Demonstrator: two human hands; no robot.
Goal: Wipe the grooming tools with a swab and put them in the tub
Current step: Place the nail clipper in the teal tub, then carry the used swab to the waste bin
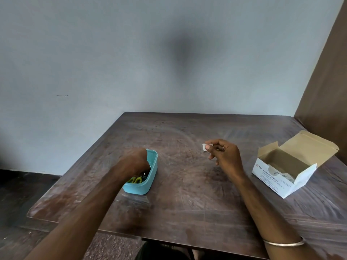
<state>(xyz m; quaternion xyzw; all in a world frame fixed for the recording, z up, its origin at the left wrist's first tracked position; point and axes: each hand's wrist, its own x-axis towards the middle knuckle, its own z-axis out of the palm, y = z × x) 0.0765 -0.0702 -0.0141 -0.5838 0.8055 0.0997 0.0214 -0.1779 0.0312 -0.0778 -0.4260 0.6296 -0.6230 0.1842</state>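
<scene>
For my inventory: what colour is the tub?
Light blue-teal tub; the head view shows it.

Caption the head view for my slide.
Left hand reaches into teal tub; right hand pinches swab.

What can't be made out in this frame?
Head view only:
- Left hand fingers: hidden inside the tub, so its grip is unclear.
- Tools in the tub: mostly covered by that hand; only green scissors handles show.
- Box contents: too small to count.
- Swab: partly behind the right hand.
</scene>
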